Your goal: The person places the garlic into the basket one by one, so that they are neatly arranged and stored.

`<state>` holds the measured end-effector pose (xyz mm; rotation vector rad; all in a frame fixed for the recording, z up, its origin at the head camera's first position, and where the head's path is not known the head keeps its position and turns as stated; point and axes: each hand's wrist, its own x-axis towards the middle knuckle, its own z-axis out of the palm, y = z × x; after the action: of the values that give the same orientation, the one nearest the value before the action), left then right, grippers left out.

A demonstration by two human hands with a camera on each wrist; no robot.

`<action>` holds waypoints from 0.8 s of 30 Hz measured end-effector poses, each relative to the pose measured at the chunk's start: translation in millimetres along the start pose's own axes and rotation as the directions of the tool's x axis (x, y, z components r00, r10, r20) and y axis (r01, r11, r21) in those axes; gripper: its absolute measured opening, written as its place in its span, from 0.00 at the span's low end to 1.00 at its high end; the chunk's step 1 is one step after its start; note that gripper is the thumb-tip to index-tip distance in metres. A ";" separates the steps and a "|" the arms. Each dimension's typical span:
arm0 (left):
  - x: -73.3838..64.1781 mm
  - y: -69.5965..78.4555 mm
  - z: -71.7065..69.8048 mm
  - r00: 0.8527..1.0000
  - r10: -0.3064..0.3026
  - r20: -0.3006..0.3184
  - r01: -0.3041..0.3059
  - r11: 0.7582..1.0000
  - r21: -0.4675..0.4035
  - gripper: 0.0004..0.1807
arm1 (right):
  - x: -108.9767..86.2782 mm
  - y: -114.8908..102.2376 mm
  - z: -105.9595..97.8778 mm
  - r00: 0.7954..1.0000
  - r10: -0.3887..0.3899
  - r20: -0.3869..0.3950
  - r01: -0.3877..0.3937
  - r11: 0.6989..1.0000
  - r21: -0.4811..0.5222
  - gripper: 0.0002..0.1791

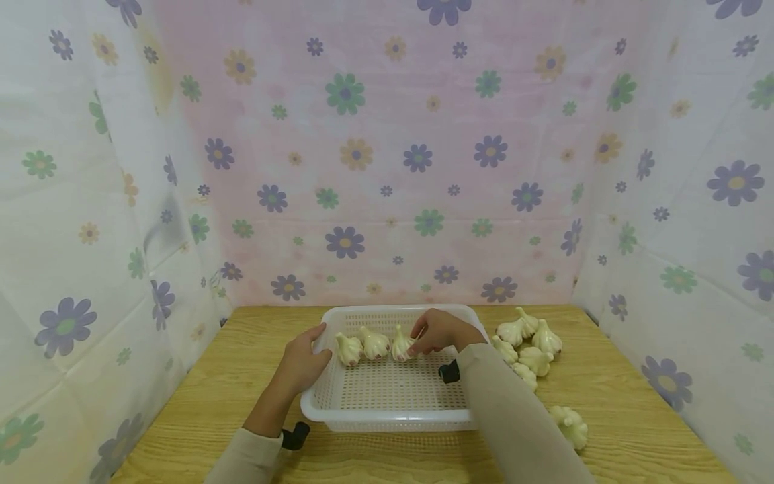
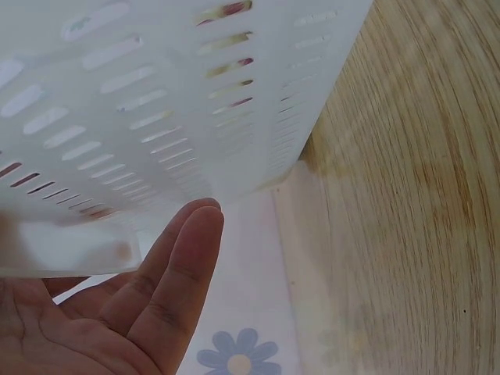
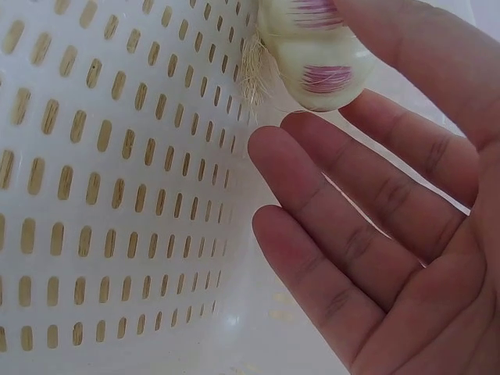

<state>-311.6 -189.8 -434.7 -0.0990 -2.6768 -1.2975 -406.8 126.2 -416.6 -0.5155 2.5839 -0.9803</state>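
Note:
A white plastic basket (image 1: 399, 417) with a slotted wall and floor sits on the wooden table. My left hand (image 1: 305, 359) grips its left rim, thumb over the inside and fingers (image 2: 187, 258) along the outer wall. In the basket, my right hand (image 1: 438, 331) holds a garlic bulb (image 1: 401, 348) between thumb and index finger; its other fingers (image 3: 312, 187) spread loosely below. Purple streaks and roots show on that garlic bulb (image 3: 324, 74) in the right wrist view. Two more garlic bulbs, one at left (image 1: 349, 349) and one beside it (image 1: 375, 344), lie along the basket's back left.
Several garlic bulbs (image 1: 535, 359) are heaped on the table right of the basket. A single bulb (image 1: 570, 427) lies nearer the front, partly behind the right sleeve (image 1: 514, 410). Flower-printed cloth (image 1: 387, 168) walls in the table (image 1: 629, 396) at the back and sides.

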 end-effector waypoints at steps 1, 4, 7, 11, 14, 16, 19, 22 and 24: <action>0.0 -0.1 0.2 1.000 -0.001 0.001 0.001 1.000 0.000 0.35 | -0.6 -0.3 0.2 1.000 0.001 0.000 -0.001 1.000 0.002 0.17; -0.1 -0.1 0.6 1.000 -0.005 0.002 0.005 1.000 -0.003 0.35 | -1.3 -0.2 0.4 1.000 0.004 0.001 -0.004 1.000 0.003 0.18; -0.6 0.1 0.9 1.000 -0.007 0.004 0.007 1.000 -0.012 0.35 | -1.3 0.7 0.8 1.000 0.007 -0.001 -0.007 1.000 0.001 0.19; -1.0 0.4 1.0 1.000 -0.004 0.008 0.004 1.000 -0.022 0.35 | -0.8 2.6 0.7 1.000 0.010 -0.001 -0.010 1.000 0.016 0.19; -0.4 -0.7 0.9 1.000 0.002 0.008 -0.002 1.000 -0.014 0.35 | 0.3 4.2 0.4 1.000 0.004 0.002 -0.004 1.000 0.018 0.19; 0.3 -1.9 0.7 1.000 0.008 0.006 -0.008 1.000 -0.005 0.35 | 1.8 5.4 -0.1 1.000 -0.003 0.001 0.003 1.000 0.011 0.20; 1.5 -3.4 0.4 1.000 0.009 -0.001 -0.009 1.000 0.006 0.35 | 3.8 6.5 -1.4 1.000 -0.017 -0.007 0.017 1.000 0.000 0.22; 2.5 -4.4 0.1 1.000 0.003 -0.001 -0.003 1.000 0.000 0.35 | 3.9 5.7 -2.6 1.000 -0.021 -0.013 0.021 1.000 -0.010 0.24; 2.8 -4.7 0.3 1.000 0.000 0.000 0.000 1.000 -0.005 0.36 | 3.1 4.0 -3.4 1.000 -0.026 -0.017 0.026 0.999 -0.020 0.25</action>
<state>-315.1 -192.5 -438.0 -0.1000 -2.6737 -1.3043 -411.8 129.5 -417.4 -0.5496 2.6110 -0.9721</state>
